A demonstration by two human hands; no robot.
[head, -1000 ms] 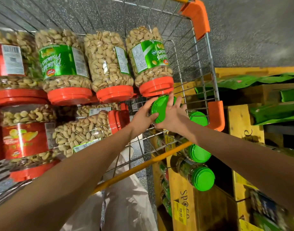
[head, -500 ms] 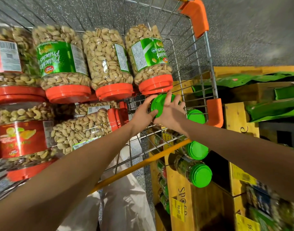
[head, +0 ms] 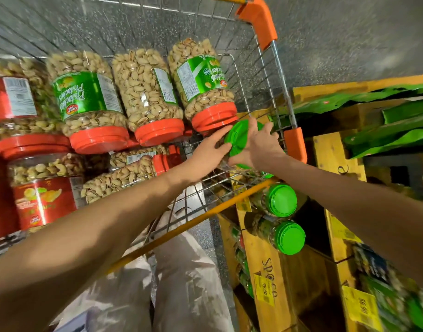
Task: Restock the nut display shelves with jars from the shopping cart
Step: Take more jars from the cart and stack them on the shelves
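Observation:
A green-lidded jar (head: 236, 140) lies at the right end of the wire shopping cart (head: 251, 75), lid toward me. My left hand (head: 208, 152) grips its left side and my right hand (head: 260, 147) grips its right side; the jar's body is mostly hidden behind both hands. Several pistachio jars with orange-red lids (head: 143, 92) lie in rows in the cart to the left. Beside the cart on the right, two green-lidded jars (head: 280, 200) (head: 289, 237) lie in the yellow wooden display shelf (head: 265, 271).
Red-labelled nut jars (head: 42, 200) fill the cart's left side. The cart's yellow handle bar (head: 188, 226) crosses under my forearms. Green packets (head: 385, 135) lie on the upper shelf at the right. Yellow price tags (head: 264, 289) hang on the shelf front. Grey floor lies beyond.
Both hands have kept hold of the green-lidded jar. They and the jar sit slightly higher against the cart's right end, and the view has shifted a little.

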